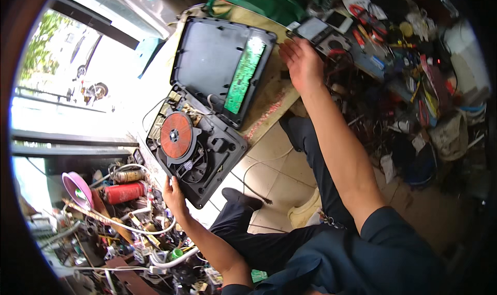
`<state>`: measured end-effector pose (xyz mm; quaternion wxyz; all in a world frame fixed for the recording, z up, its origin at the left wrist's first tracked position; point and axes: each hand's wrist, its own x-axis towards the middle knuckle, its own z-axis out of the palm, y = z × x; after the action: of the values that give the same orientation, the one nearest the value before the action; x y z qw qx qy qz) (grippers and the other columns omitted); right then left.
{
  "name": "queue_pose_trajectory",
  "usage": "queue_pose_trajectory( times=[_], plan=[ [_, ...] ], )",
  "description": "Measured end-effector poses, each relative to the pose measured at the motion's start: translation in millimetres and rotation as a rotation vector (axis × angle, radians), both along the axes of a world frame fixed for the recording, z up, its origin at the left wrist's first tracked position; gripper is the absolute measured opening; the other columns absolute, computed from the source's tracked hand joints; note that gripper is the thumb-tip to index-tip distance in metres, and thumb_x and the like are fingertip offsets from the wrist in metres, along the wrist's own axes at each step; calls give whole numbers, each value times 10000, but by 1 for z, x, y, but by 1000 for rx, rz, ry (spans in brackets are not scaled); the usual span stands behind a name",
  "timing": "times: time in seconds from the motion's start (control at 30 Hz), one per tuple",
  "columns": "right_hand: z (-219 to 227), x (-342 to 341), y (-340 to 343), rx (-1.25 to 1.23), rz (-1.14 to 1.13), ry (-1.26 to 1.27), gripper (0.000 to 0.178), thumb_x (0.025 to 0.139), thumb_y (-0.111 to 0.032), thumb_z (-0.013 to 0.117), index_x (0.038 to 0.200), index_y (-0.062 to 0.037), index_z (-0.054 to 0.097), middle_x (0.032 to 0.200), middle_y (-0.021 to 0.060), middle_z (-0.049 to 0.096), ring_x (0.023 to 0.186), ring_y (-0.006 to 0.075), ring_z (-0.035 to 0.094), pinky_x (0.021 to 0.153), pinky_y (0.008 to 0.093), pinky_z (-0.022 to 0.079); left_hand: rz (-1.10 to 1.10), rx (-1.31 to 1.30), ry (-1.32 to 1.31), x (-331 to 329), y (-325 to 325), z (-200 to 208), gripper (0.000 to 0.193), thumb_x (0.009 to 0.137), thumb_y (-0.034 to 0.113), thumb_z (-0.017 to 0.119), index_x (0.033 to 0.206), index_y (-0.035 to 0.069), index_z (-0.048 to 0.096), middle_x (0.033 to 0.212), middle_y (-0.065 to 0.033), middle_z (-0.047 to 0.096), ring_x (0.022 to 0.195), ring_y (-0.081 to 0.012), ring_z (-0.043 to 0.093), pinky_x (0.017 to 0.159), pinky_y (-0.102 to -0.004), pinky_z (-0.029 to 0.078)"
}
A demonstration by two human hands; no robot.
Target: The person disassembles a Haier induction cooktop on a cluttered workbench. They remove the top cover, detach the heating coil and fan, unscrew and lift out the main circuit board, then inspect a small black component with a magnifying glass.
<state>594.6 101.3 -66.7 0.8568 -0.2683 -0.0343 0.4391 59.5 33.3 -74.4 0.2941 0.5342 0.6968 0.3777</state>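
Note:
An opened induction cooker lies on the table in front of me. Its black base carries a round copper coil and, beside that, a black fan. Folded back beyond the base is the black cover, inner side up, with a long green circuit board in it. At the base's near left edge, my left hand grips the rim, some of its fingers hidden. My right hand is raised off the cover's right side, fingers stretched out and holding nothing, near a dark flat-screened device.
Tools and parts crowd the bench at the right, with red-handled pliers among them. A green bag sits at the back. Lower left, a red cylinder and a pink bowl rest on heaped scrap. A cable with a plug trails over the tiled floor.

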Motion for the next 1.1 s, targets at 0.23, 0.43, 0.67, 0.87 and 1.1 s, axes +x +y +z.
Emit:
queue_pose_trajectory(
  times=[0.23, 0.43, 0.67, 0.87, 1.1],
  plan=[
    [-20, 33, 20, -477, -222, -1469, 265, 869, -165, 715, 1115, -123, 804, 1043, 166, 767, 952, 400, 729, 839, 477, 582, 18, -4, -183, 4, -1, -3, 445, 1091, 220, 626, 1442, -52, 604, 1195, -63, 733, 960, -107, 638, 871, -256, 523],
    [-30, 19, 64, -560, 80, -2016, 233, 867, -152, 683, 1042, -19, 760, 1142, 206, 714, 1163, 407, 667, 972, 524, 554, 92, 7, -167, -5, 0, -12, 494, 1063, 239, 667, 1441, -71, 596, 1225, -78, 718, 992, -124, 634, 890, -263, 517],
    [-22, 9, 80, -773, 201, -1923, 297, 937, -192, 591, 1162, -57, 729, 1208, 237, 706, 1156, 383, 693, 966, 483, 571, 60, -5, -144, 8, -5, 2, 454, 1072, 188, 640, 1438, -78, 592, 1161, -84, 727, 948, -119, 647, 849, -260, 533],
    [-28, 38, 44, -561, -153, -2038, 254, 918, -220, 721, 1114, -69, 777, 1013, 215, 752, 951, 402, 719, 808, 465, 557, 152, -48, -72, 0, -4, -9, 494, 1070, 201, 655, 1465, -81, 559, 962, -55, 725, 770, -66, 593, 677, -236, 502],
    [16, 38, -63, -684, -243, -1887, 305, 883, -184, 788, 1162, -61, 780, 953, 212, 739, 832, 371, 717, 784, 415, 554, 111, -41, -126, 20, -11, -3, 423, 1071, 202, 650, 1412, -47, 630, 866, -41, 713, 703, -61, 572, 604, -249, 481]
  ],
)
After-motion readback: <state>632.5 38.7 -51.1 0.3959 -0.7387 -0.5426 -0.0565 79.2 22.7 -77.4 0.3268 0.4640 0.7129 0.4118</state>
